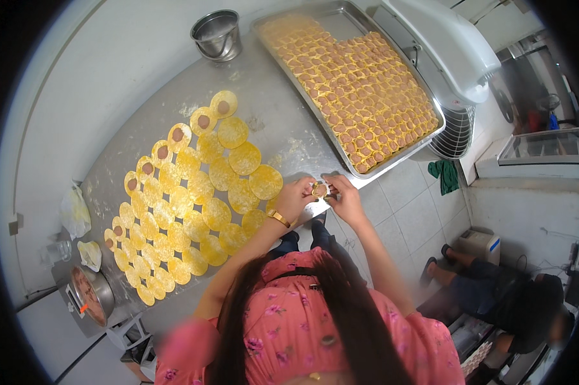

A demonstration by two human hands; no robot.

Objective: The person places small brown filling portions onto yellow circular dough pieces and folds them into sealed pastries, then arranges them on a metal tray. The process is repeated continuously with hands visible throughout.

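Note:
Between my two hands, over the near edge of the metal table, is a small open-topped dumpling, a yellow wrapper gathered round pinkish-brown meat filling. My left hand is closed on its left side, with a gold watch on the wrist. From the right, my right hand pinches its other side. To the left of my hands lie rows of round yellow wrappers, dusted with flour. Several along the far and left edges carry a lump of meat filling.
Beyond my hands stands a large metal tray with rows of finished dumplings. A metal bucket is at the back; a bowl of meat filling sits far left. A white mixer stands behind the tray. Another person is at the lower right.

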